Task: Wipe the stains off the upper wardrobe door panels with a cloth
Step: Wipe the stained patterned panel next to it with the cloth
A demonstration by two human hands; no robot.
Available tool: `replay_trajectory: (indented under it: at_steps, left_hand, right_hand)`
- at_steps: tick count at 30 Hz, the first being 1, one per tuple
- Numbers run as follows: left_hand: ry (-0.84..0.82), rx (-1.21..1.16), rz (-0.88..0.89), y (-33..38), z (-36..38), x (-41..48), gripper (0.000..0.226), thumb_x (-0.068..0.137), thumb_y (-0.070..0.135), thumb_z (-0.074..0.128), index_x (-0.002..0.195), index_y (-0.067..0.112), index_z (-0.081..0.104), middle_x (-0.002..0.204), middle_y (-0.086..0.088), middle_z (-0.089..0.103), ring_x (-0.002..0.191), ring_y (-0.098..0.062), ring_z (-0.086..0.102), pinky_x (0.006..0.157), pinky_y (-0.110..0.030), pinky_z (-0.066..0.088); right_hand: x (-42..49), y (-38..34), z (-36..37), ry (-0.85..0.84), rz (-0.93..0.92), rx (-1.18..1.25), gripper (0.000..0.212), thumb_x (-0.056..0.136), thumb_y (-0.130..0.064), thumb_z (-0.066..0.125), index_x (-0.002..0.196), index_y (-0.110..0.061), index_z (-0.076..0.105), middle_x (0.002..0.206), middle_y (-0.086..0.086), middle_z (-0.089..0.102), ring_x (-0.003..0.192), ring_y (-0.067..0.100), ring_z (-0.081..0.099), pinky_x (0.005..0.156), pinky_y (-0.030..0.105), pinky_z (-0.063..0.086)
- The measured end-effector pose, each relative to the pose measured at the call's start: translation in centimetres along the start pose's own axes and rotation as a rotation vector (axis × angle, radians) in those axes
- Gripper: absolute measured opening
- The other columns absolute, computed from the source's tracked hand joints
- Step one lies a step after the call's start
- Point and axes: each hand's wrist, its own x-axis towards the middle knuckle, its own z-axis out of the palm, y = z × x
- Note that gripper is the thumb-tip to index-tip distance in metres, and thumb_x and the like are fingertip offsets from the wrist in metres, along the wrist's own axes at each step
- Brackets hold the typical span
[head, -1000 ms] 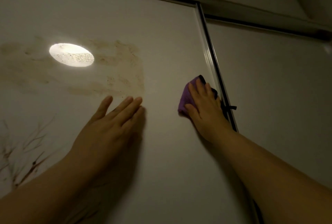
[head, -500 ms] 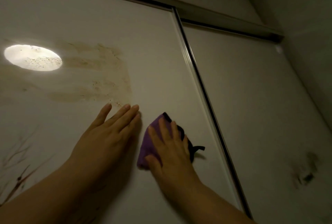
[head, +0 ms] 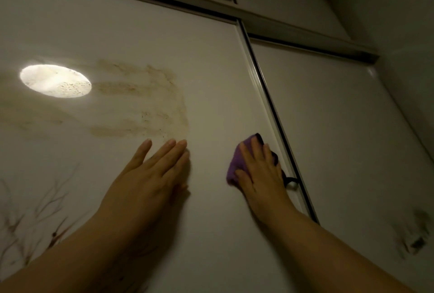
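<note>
A wide brown smeared stain point(head: 145, 107) covers the left white wardrobe door panel point(head: 141, 41). My left hand point(head: 150, 175) lies flat and open on that panel just below the stain's lower right corner. My right hand point(head: 260, 172) presses a purple cloth point(head: 237, 163) flat against the same panel, to the right of the stain and close to the dark metal door frame strip point(head: 270, 102). A dark loop hangs from the cloth by my right wrist. The right door panel point(head: 328, 128) carries a dark smudge point(head: 415, 238) low at the right.
A bright oval light spot point(head: 55, 80) falls on the stain's left part. A printed brown branch pattern point(head: 35, 212) marks the panel's lower left. A dark top rail point(head: 187, 8) runs above both doors, with upper cupboard panels above it. A side wall point(head: 411, 69) stands at the right.
My right hand has slid the cloth back to the right and up, from beside my left hand to near the frame strip. The left hand stays flat below the stain.
</note>
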Motion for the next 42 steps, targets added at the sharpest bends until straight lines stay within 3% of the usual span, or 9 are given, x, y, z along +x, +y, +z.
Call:
replay_trajectory:
  at_steps: [3, 9, 14, 19, 24, 32, 35, 39, 42]
  left_hand:
    - [-0.004, -0.007, -0.031, -0.8, -0.4, -0.5, 0.058, 0.094, 0.044, 0.021, 0.135, 0.011, 0.044, 0.143, -0.008, 0.039, 0.131, -0.026, 0.033, 0.108, -0.047, 0.013]
    - [-0.036, 0.005, -0.041, -1.7, -1.0, -1.1, 0.062, 0.096, 0.048, 0.01, 0.135, 0.012, 0.043, 0.142, -0.009, 0.039, 0.129, -0.025, 0.035, 0.11, -0.044, 0.01]
    - [-0.018, -0.004, -0.062, -2.5, -1.5, -2.1, 0.059, 0.094, 0.047, 0.019, 0.136, 0.012, 0.042, 0.143, -0.007, 0.037, 0.132, -0.019, 0.025, 0.11, -0.046, 0.01]
    - [0.002, 0.013, -0.062, -3.1, -1.8, -2.6, 0.057, 0.095, 0.047, 0.022, 0.137, 0.013, 0.04, 0.144, -0.007, 0.036, 0.133, -0.019, 0.026, 0.108, -0.046, 0.014]
    - [0.039, 0.057, -0.08, -4.4, -1.8, -2.1, 0.057, 0.096, 0.047, 0.021, 0.134, 0.011, 0.044, 0.142, -0.009, 0.04, 0.129, -0.025, 0.036, 0.108, -0.045, 0.015]
    - [0.01, 0.084, -0.144, -5.8, -2.3, -2.8, 0.064, 0.095, 0.053, 0.017, 0.134, 0.01, 0.042, 0.143, -0.011, 0.036, 0.13, -0.027, 0.033, 0.107, -0.046, 0.014]
    - [-0.009, 0.092, -0.156, -6.5, -2.8, -4.7, 0.062, 0.094, 0.052, 0.02, 0.135, 0.011, 0.041, 0.144, -0.01, 0.036, 0.13, -0.025, 0.033, 0.107, -0.047, 0.015]
    - [-0.041, 0.112, -0.201, -8.5, -4.1, -7.0, 0.062, 0.094, 0.053, 0.019, 0.136, 0.012, 0.039, 0.144, -0.009, 0.035, 0.132, -0.021, 0.025, 0.109, -0.041, 0.008]
    - [-0.067, 0.102, -0.235, -9.6, -4.8, -8.1, 0.065, 0.095, 0.052, 0.013, 0.135, 0.01, 0.042, 0.142, -0.01, 0.037, 0.131, -0.022, 0.027, 0.109, -0.038, 0.008]
  right_hand:
    - [-0.2, -2.4, 0.3, -0.006, -0.051, 0.01, 0.068, 0.08, -0.059, 0.014, 0.144, -0.042, -0.004, 0.147, -0.015, -0.024, 0.141, 0.02, -0.018, 0.114, 0.051, -0.001]
    - [-4.3, -1.5, 0.4, -0.128, -0.393, 0.0, 0.062, 0.086, -0.053, 0.03, 0.136, -0.056, -0.007, 0.152, -0.02, -0.014, 0.14, 0.011, -0.021, 0.112, 0.046, -0.007]
    - [3.6, 0.7, -0.5, 0.026, -0.045, -0.014, 0.065, 0.086, -0.057, 0.013, 0.146, -0.033, 0.004, 0.155, -0.005, -0.01, 0.143, 0.023, -0.006, 0.113, 0.048, 0.007]
    - [12.9, -0.7, -1.8, 0.089, 0.153, -0.017, 0.056, 0.097, -0.046, 0.022, 0.147, -0.026, 0.007, 0.157, 0.005, -0.003, 0.142, 0.032, -0.002, 0.112, 0.057, 0.008]
    - [15.5, -4.3, -2.1, 0.076, 0.041, -0.043, 0.057, 0.097, -0.046, 0.022, 0.147, -0.025, 0.006, 0.157, 0.004, -0.003, 0.141, 0.033, -0.002, 0.112, 0.057, 0.008]
    - [7.5, -6.1, -0.3, 0.014, -0.297, -0.048, 0.063, 0.09, -0.056, 0.02, 0.145, -0.036, 0.0, 0.156, -0.006, -0.01, 0.143, 0.021, -0.01, 0.114, 0.05, 0.002]
    - [6.9, -4.9, -0.3, 0.025, -0.228, -0.049, 0.065, 0.086, -0.059, 0.012, 0.145, -0.036, 0.001, 0.156, -0.006, -0.007, 0.143, 0.022, -0.006, 0.115, 0.049, 0.005]
    - [9.2, -8.9, -0.4, 0.049, -0.046, -0.038, 0.058, 0.095, -0.051, 0.021, 0.147, -0.03, 0.005, 0.157, -0.001, -0.006, 0.142, 0.028, -0.006, 0.113, 0.054, 0.001]
    - [8.5, -13.5, 0.1, 0.016, -0.134, -0.016, 0.06, 0.094, -0.052, 0.026, 0.146, -0.032, 0.003, 0.157, -0.003, -0.009, 0.142, 0.027, -0.011, 0.112, 0.054, -0.002]
